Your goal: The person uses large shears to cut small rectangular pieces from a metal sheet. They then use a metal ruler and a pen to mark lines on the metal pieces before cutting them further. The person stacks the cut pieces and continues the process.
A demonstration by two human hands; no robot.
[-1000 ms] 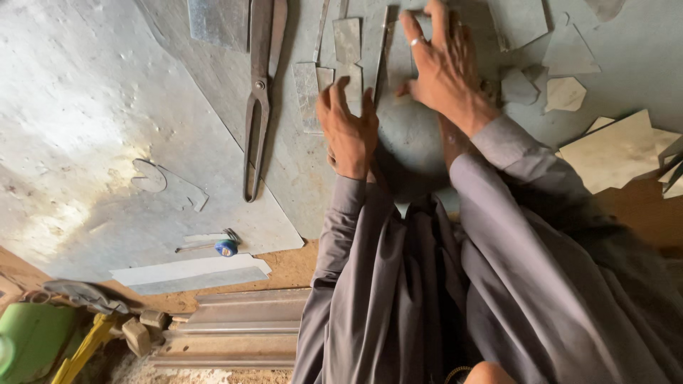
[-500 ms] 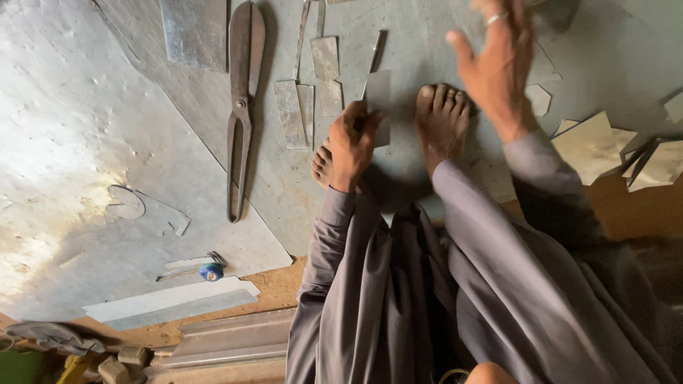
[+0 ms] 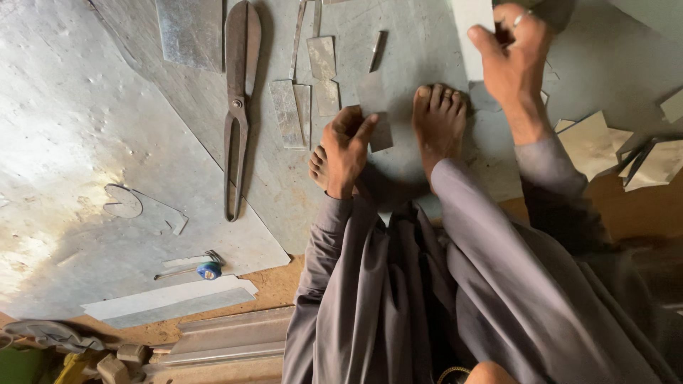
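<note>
My left hand (image 3: 347, 149) rests just above my left foot (image 3: 317, 165), fingers curled and thumb pinching a small grey rectangular metal piece (image 3: 378, 128) that lies on the big metal sheet (image 3: 128, 128). At the top of the view my right hand (image 3: 514, 60), with a ring on one finger, grips the edge of a pale flat sheet piece (image 3: 471, 32). Between the two hands my bare right foot (image 3: 438, 121) stands flat on the sheet. Grey sleeves and trousers fill the lower middle.
Long tin snips (image 3: 239, 107) lie shut on the sheet left of my hands. Several cut metal strips (image 3: 289, 114) lie beside them. Pale offcuts (image 3: 592, 142) sit at the right. A small blue-tipped tool (image 3: 208, 270) and stacked metal profiles (image 3: 228, 338) lie near the lower left.
My right hand has risen away from the foot area to the upper right, now holding the pale sheet piece. My left hand stays by the small metal piece.
</note>
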